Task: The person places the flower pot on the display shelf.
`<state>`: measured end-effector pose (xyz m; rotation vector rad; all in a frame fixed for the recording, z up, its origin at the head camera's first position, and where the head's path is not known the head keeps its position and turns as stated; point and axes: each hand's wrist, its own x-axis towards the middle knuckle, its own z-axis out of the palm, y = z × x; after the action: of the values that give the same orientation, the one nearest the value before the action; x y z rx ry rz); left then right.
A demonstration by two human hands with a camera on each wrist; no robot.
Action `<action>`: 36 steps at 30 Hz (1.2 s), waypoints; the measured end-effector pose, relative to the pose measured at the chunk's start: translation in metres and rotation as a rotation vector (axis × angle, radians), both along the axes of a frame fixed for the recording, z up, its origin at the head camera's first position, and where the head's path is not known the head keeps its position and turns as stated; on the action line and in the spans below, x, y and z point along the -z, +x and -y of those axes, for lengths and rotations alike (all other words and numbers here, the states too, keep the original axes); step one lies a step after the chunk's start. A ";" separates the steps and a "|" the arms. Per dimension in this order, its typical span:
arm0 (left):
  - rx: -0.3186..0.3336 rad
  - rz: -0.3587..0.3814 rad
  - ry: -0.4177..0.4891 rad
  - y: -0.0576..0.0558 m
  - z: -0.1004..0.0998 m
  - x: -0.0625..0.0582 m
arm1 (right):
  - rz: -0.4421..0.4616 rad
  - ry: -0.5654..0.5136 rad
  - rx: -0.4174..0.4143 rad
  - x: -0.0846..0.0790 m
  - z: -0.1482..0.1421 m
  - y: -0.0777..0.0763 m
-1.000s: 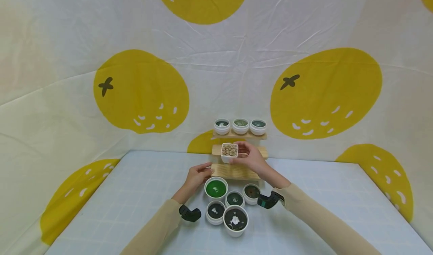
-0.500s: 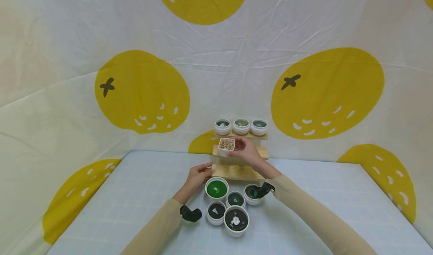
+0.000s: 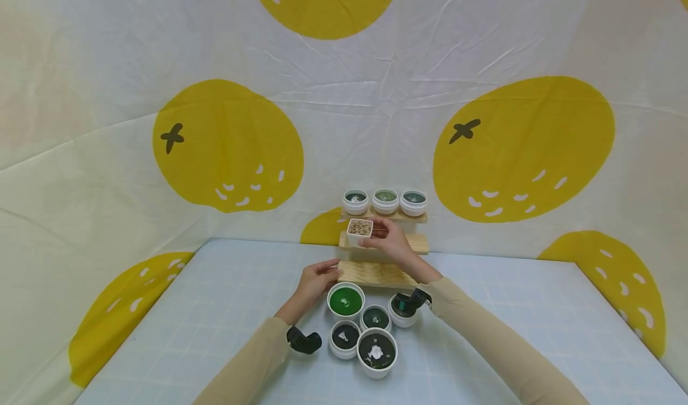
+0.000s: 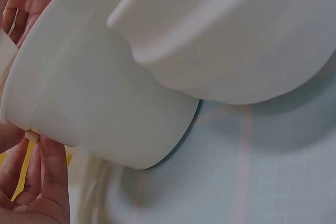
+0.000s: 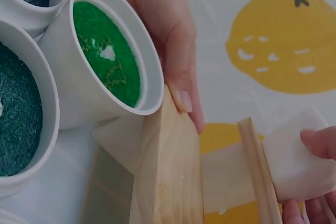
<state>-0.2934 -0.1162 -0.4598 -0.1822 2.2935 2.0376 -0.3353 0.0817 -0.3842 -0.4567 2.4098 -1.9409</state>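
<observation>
A three-step wooden stand (image 3: 378,275) stands at the back of the table. My left hand (image 3: 313,284) grips the left end of its lowest board, with the thumb on the board's edge in the right wrist view. My right hand (image 3: 393,241) holds a small square white pot (image 3: 359,238) filled with tan pebbles, gripping it from its right side. The pot is at the left end of the middle board (image 3: 418,243); in the right wrist view its base is right against that board (image 5: 259,174).
Three round white pots (image 3: 385,206) line the top board. In front of the stand several white pots cluster, among them one with a bright green top (image 3: 346,301) close to my left hand and a larger dark-topped one (image 3: 377,351) nearest me. A fruit-print cloth (image 3: 365,124) hangs behind.
My right hand has carried the pebble pot slightly up, back and left, from in front of the middle board to its left end. The left hand keeps its hold on the lowest board.
</observation>
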 end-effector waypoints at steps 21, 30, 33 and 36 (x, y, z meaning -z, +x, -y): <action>-0.010 -0.010 0.017 -0.001 -0.001 0.001 | -0.031 -0.054 0.096 -0.001 0.016 0.003; -0.008 -0.012 0.011 0.000 -0.001 0.000 | -0.052 -0.062 0.107 -0.002 0.019 0.003; -0.015 -0.015 0.008 0.000 -0.003 0.001 | -0.055 -0.048 0.114 -0.002 0.020 0.003; -0.020 -0.012 0.009 0.000 -0.003 0.000 | -0.050 -0.045 0.114 -0.002 0.020 0.003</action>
<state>-0.2933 -0.1132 -0.4602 -0.1941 2.2985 2.0637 -0.3328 0.0619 -0.3823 -0.3808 2.4790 -2.0565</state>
